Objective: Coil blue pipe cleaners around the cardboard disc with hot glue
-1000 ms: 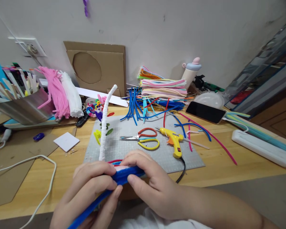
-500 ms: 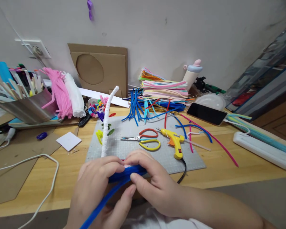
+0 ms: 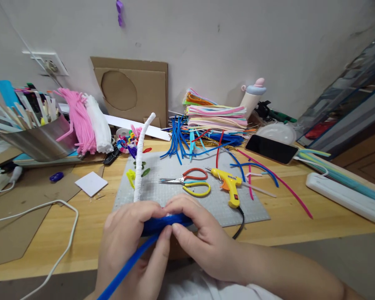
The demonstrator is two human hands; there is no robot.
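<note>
Between my two hands, at the table's front edge, is a piece covered in blue pipe cleaner. My left hand is closed round its left side, thumb pressed on the near face. My right hand pinches the right side, its thumb tip beside the left thumb. A loose blue pipe cleaner end runs down toward my left wrist. Behind the left hand rises a white wrapped stem, bent at its top; whether it joins the blue piece is hidden. Scissors and a yellow glue gun lie beyond my hands.
A grey cutting mat covers the middle of the table. Bundled pipe cleaners and a phone sit further back. To the left are a metal holder of sticks and a white cable. A power strip lies right.
My left thumb has moved up and now presses the blue pipe cleaner against the piece beside my right thumb. The loose end has shifted slightly left.
</note>
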